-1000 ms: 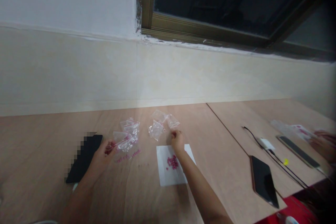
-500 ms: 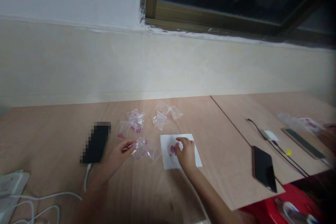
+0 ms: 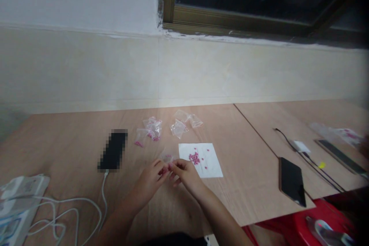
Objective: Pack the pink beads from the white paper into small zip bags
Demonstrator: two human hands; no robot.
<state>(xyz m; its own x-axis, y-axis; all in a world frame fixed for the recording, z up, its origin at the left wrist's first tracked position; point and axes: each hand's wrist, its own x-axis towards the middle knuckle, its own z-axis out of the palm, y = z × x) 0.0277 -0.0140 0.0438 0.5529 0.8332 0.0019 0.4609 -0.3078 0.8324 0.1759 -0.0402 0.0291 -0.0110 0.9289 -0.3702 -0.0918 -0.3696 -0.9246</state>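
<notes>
My left hand (image 3: 152,177) has its fingers closed on a small clear plastic bag (image 3: 167,157) with pink beads in it. Touching the same bag from the right, my right hand (image 3: 184,173) pinches near its opening; what lies between those fingertips is too small to make out. A white paper square (image 3: 211,161) lies just right of my hands, with a pile of pink beads (image 3: 195,158) and several loose ones on it. Behind my left hand are clear bags holding pink beads (image 3: 152,127). Clear bags without visible beads (image 3: 179,128) lie behind the paper.
A black phone (image 3: 113,152) with a white cable is at the left, near a white box (image 3: 23,203). At the right are another phone (image 3: 291,181), a white adapter (image 3: 301,147) with dark cables and a long flat device (image 3: 340,156). A red stool (image 3: 323,223) stands below.
My right hand has left the beads on the paper and come left to the bag. My left hand has shifted right and lower with the bag. The view has shifted slightly.
</notes>
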